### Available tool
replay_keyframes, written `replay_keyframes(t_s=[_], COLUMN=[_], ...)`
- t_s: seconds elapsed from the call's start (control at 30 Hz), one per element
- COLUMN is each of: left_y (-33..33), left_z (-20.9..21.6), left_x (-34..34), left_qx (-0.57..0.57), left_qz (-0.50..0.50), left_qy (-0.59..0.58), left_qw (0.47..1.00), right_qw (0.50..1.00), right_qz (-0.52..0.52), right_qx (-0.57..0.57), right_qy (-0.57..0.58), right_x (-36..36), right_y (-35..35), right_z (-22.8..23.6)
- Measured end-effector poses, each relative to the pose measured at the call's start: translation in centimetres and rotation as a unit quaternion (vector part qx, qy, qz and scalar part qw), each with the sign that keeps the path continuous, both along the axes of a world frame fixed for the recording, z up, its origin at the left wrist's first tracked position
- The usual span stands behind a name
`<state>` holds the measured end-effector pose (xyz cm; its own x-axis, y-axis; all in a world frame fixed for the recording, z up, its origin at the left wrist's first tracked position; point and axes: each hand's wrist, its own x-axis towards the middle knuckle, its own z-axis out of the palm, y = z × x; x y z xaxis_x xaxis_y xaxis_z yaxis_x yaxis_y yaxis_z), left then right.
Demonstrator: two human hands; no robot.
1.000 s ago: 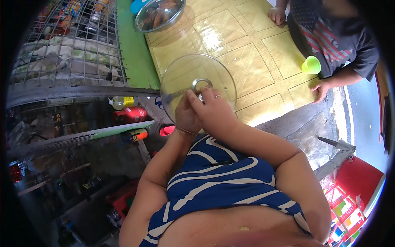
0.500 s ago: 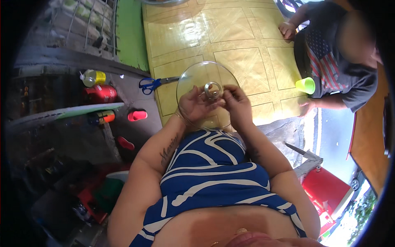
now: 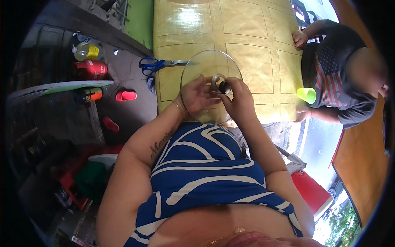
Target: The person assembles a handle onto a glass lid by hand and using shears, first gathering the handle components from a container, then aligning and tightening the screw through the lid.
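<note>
A round clear glass lid (image 3: 210, 59) is held over the near edge of the table, with a pale ring-shaped piece (image 3: 215, 81) at its middle. My left hand (image 3: 198, 94) supports the lid, palm up, its fingers spread by the ring and partly seen through the glass. Between the thumb and fingers of my right hand (image 3: 240, 96) is a small dark round knob (image 3: 224, 87), right beside the ring. Whether the knob touches the ring I cannot tell. Blue-handled scissors (image 3: 158, 65) lie across the table's left edge, blades pointing toward the lid.
The yellow patterned table (image 3: 247, 49) stretches away ahead. At its right side sits a person (image 3: 329, 70) in a dark shirt, near a yellow-green cup (image 3: 306, 95). On the left are a red slipper (image 3: 126, 96), a bottle with a yellow label (image 3: 88, 52) and a red container (image 3: 90, 70).
My right fingers have moved up around the ring, and the dark knob now shows between them. The view has shifted, so the table and scissors sit differently in it.
</note>
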<state>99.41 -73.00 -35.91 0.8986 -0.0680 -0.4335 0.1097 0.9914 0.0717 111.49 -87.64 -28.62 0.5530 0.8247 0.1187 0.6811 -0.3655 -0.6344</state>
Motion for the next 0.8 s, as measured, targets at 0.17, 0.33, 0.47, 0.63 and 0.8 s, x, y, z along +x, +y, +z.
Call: replay_keyframes(t_s=[0.17,0.33,0.47,0.63,0.8], left_y=[-0.1,0.2,0.4,0.1,-0.4], left_z=[-0.7,-0.5,-0.3,-1.5,-1.4], left_x=[-0.2,-0.2,0.1,0.3,0.7], left_qx=[0.009,0.024,0.079,0.105,0.084], left_qz=[0.001,0.001,-0.02,-0.032,-0.012], left_qy=[-0.003,-0.005,-0.039,-0.074,-0.054], left_qw=[1.0,1.0,0.996,0.991,0.995], right_qw=[0.998,0.995,0.991,0.964,0.974], right_qz=[0.024,0.0,0.006,-0.063,-0.058], right_qx=[-0.053,-0.083,-0.107,-0.071,-0.069], right_qy=[0.024,0.059,0.08,0.248,0.207], right_x=[1.1,1.6,2.2,2.8,2.5], right_y=[0.5,1.0,1.2,0.4,-0.2], right_z=[0.7,0.9,0.8,-0.5,-0.9])
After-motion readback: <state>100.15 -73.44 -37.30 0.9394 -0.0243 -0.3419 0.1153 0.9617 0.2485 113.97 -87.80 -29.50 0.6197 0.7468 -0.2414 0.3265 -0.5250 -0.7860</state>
